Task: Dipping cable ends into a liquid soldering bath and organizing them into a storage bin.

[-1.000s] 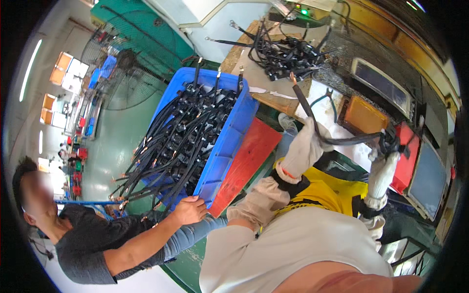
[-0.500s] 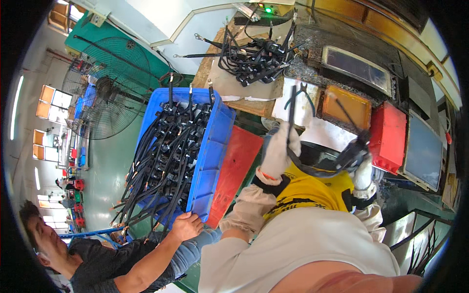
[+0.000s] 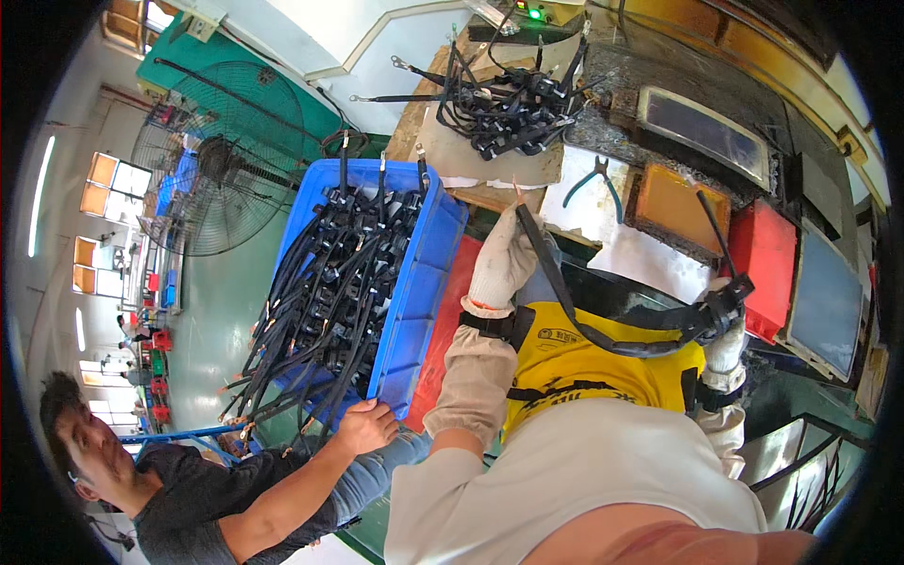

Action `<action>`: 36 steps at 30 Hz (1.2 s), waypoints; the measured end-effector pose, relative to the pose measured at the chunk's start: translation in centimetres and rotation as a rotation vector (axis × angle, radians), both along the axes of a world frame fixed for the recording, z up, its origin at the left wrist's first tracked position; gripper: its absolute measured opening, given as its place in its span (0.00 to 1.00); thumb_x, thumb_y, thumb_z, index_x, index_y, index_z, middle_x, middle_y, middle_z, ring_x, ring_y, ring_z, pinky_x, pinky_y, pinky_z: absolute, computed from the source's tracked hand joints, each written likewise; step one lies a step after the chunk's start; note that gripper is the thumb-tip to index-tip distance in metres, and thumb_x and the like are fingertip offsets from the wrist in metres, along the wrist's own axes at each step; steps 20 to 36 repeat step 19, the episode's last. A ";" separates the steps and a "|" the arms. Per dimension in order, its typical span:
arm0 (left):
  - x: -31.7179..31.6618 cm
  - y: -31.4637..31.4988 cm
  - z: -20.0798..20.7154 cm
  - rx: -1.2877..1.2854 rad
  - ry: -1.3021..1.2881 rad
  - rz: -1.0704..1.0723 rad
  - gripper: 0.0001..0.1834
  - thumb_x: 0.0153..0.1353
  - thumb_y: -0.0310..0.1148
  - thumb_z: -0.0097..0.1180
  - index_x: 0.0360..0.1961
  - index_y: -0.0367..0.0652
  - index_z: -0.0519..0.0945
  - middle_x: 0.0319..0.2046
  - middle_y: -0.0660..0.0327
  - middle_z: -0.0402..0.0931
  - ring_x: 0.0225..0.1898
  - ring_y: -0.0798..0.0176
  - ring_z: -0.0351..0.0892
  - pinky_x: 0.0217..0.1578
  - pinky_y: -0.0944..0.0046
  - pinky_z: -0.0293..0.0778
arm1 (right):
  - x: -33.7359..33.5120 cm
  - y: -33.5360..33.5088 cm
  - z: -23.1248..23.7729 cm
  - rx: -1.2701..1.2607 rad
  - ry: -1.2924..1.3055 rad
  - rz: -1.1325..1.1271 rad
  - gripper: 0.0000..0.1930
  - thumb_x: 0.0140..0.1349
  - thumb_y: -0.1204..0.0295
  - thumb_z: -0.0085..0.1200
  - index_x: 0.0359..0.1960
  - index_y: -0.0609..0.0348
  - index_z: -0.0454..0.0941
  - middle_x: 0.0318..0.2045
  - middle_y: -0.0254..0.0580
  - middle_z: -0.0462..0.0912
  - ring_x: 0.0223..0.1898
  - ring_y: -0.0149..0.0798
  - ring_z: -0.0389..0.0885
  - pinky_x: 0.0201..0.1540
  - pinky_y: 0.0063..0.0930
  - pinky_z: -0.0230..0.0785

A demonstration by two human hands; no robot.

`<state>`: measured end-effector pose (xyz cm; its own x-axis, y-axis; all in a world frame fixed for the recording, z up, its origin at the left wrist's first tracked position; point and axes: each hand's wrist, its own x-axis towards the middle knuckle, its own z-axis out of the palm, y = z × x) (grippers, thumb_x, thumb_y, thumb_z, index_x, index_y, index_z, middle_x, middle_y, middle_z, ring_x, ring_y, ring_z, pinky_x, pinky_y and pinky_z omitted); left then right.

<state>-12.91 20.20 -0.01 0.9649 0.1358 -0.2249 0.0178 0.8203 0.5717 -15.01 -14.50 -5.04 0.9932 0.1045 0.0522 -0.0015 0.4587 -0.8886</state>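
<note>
A thick black cable [image 3: 617, 345] with a bare copper end sags in a curve between my hands. My left hand [image 3: 501, 259], in a white glove, is closed around it close to the copper end, which points up and away. My right hand [image 3: 726, 347], gloved too, grips the black bundled part [image 3: 720, 306] at the other end, with one more cable end sticking up from it. Just beyond my hands, teal-handled pliers [image 3: 595, 188] lie on white paper on the bench. To my left stands a blue crate [image 3: 443, 268] full of similar black cables.
A co-worker's hand [image 3: 368, 427] rests on the crate's near rim. More cables [image 3: 513, 108] are heaped on cardboard at the back of the bench. An amber-filled tray [image 3: 680, 209], a red bin [image 3: 761, 268] and a grey panel [image 3: 822, 303] stand to the right. A large fan [image 3: 221, 160] is far left.
My left hand has moved left and slightly down, stretching the cable wider and lowering its copper end. My right hand has shifted slightly right, still on the bundled part. The view has shifted slightly.
</note>
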 end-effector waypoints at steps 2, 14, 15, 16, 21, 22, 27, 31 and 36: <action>0.1 -0.1 -0.3 -0.090 -0.041 0.011 0.17 0.63 0.40 0.45 0.46 0.37 0.71 0.31 0.60 0.75 0.29 0.65 0.74 0.32 0.64 0.73 | -0.2 -0.7 -0.8 0.038 0.030 -0.010 0.40 0.46 0.39 0.53 0.52 0.58 0.63 0.39 0.38 0.74 0.39 0.34 0.75 0.42 0.31 0.70; 0.3 0.0 -0.6 -0.544 -0.348 -0.155 0.18 0.60 0.28 0.48 0.52 0.44 0.66 0.36 0.64 0.67 0.22 0.78 0.60 0.22 0.77 0.60 | -0.1 -1.9 -2.2 0.268 0.106 0.140 0.37 0.50 0.44 0.54 0.55 0.59 0.62 0.44 0.37 0.72 0.42 0.35 0.73 0.48 0.30 0.67; 0.2 -0.2 -0.6 -0.462 -0.341 -0.129 0.19 0.60 0.29 0.48 0.54 0.44 0.65 0.37 0.64 0.68 0.22 0.78 0.60 0.23 0.76 0.61 | -0.2 -2.0 -3.0 0.315 0.146 0.042 0.38 0.50 0.44 0.54 0.55 0.59 0.61 0.45 0.38 0.72 0.43 0.35 0.73 0.49 0.30 0.67; 0.2 -0.2 -0.6 -0.379 -0.331 -0.103 0.20 0.60 0.29 0.48 0.55 0.44 0.64 0.37 0.63 0.69 0.22 0.78 0.60 0.24 0.76 0.62 | -0.2 -1.8 -3.2 0.363 0.188 -0.058 0.38 0.50 0.44 0.53 0.55 0.60 0.61 0.45 0.38 0.72 0.44 0.35 0.72 0.50 0.30 0.67; 0.2 0.0 -0.9 -0.225 -0.192 0.004 0.25 0.59 0.31 0.50 0.58 0.48 0.60 0.38 0.65 0.68 0.22 0.78 0.60 0.24 0.76 0.61 | 0.1 -1.9 -3.3 0.254 0.209 -0.099 0.39 0.49 0.41 0.52 0.55 0.57 0.61 0.45 0.37 0.72 0.46 0.35 0.72 0.52 0.28 0.66; 0.2 0.0 -0.9 -0.225 -0.192 0.004 0.25 0.59 0.31 0.50 0.58 0.48 0.60 0.38 0.65 0.68 0.22 0.78 0.60 0.24 0.76 0.61 | 0.1 -1.9 -3.3 0.254 0.209 -0.099 0.39 0.49 0.41 0.52 0.55 0.57 0.61 0.45 0.37 0.72 0.46 0.35 0.72 0.52 0.28 0.66; 0.2 0.0 -0.9 -0.225 -0.192 0.004 0.25 0.59 0.31 0.50 0.58 0.48 0.60 0.38 0.65 0.68 0.22 0.78 0.60 0.24 0.76 0.61 | 0.1 -1.9 -3.3 0.254 0.209 -0.099 0.39 0.49 0.41 0.52 0.55 0.57 0.61 0.45 0.37 0.72 0.46 0.35 0.72 0.52 0.28 0.66; 0.2 0.0 -0.9 -0.225 -0.192 0.004 0.25 0.59 0.31 0.50 0.58 0.48 0.60 0.38 0.65 0.68 0.22 0.78 0.60 0.24 0.76 0.61 | 0.1 -1.9 -3.3 0.254 0.209 -0.099 0.39 0.49 0.41 0.52 0.55 0.57 0.61 0.45 0.37 0.72 0.46 0.35 0.72 0.52 0.28 0.66; 0.2 0.0 -0.9 -0.225 -0.192 0.004 0.25 0.59 0.31 0.50 0.58 0.48 0.60 0.38 0.65 0.68 0.22 0.78 0.60 0.24 0.76 0.61 | 0.1 -1.9 -3.3 0.254 0.209 -0.099 0.39 0.49 0.41 0.52 0.55 0.57 0.61 0.45 0.37 0.72 0.46 0.35 0.72 0.52 0.28 0.66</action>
